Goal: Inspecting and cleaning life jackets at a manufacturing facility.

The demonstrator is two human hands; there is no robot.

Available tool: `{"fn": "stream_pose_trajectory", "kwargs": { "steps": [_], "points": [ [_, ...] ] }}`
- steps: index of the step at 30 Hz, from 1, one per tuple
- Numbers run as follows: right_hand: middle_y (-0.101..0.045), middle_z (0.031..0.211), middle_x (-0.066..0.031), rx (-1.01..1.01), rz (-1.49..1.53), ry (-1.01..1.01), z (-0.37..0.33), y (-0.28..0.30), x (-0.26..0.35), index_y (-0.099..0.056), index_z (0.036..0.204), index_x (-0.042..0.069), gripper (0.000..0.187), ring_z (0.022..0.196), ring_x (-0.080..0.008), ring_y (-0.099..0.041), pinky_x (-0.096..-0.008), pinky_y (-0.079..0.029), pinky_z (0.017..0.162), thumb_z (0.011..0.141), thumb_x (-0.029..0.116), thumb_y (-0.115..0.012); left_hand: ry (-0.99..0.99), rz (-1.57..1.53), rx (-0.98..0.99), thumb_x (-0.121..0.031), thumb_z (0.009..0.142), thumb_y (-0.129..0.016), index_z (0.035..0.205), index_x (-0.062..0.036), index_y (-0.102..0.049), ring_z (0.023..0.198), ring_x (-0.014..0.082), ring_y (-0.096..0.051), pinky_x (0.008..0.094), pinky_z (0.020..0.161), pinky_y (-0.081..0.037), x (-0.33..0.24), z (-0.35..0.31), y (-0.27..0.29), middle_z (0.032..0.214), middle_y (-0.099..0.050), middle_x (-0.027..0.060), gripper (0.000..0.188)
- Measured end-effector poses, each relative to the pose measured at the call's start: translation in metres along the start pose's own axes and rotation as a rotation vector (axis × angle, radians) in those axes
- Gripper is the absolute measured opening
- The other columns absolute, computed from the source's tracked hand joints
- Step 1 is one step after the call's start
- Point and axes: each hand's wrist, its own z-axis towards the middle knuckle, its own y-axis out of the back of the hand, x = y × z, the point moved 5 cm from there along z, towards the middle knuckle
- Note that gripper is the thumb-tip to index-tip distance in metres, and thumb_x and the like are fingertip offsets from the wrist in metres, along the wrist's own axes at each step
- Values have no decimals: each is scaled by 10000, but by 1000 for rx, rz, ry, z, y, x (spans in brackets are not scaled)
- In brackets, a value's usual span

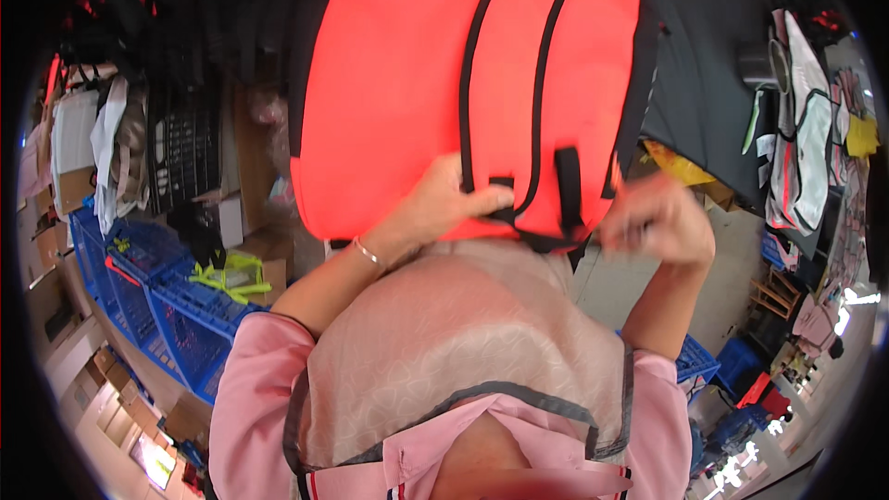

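A bright red-orange backpack (389,102) with black edging and two curved black zip lines lies before me, reaching up out of view. My left hand (461,196) grips its near part, the thumb pressed by a small black tab (501,196) at the zip's end; the other fingers are partly hidden. A black strap (568,190) stands up from the bag to the right of that thumb. By the near right corner is my right hand (659,220), fingers curled and smeared by motion. What it holds, if anything, cannot be made out.
Dark grey fabric (699,74) hangs or lies right of the bag. On the left are blue plastic crates (176,306) with a neon yellow strap piece (231,275) on top. More black and red pieces pile up at the far left. Pale fabric pieces (801,130) hang at the right.
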Motion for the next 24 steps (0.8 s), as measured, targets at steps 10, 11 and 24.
{"fn": "stream_pose_trajectory", "kwargs": {
  "steps": [10, 11, 24],
  "points": [
    [-608, 704, 31, -1060, 84, -152, -1, 61, -46, -693, 879, -18, 108, 640, -45, -521, -203, -426, 619, 857, 87, -682, 400, 30, 254, -167, 876, -704, 1040, 4, -656, 806, 76, -604, 294, 711, -510, 2, -8, -17, 886, -666, 34, 242],
    [-607, 707, 31, -1020, 117, -115, 6, 61, -42, -688, 875, -19, 107, 642, -42, -518, -202, -424, 619, 854, 86, -687, 404, 198, 280, -111, 861, -719, 1138, -19, -620, 892, 79, -606, 276, 742, -521, -5, -2, -12, 986, -655, 14, 308],
    [-600, 635, -54, -1141, -33, -107, 39, -28, -63, -623, 880, 5, 225, 596, -114, -577, -261, -496, 610, 763, 85, -798, 253, 16, 273, -74, 833, -743, 958, -15, -654, 771, 83, -619, 267, 713, -525, 1, 7, -13, 838, -667, 16, 164]
  ]
}}
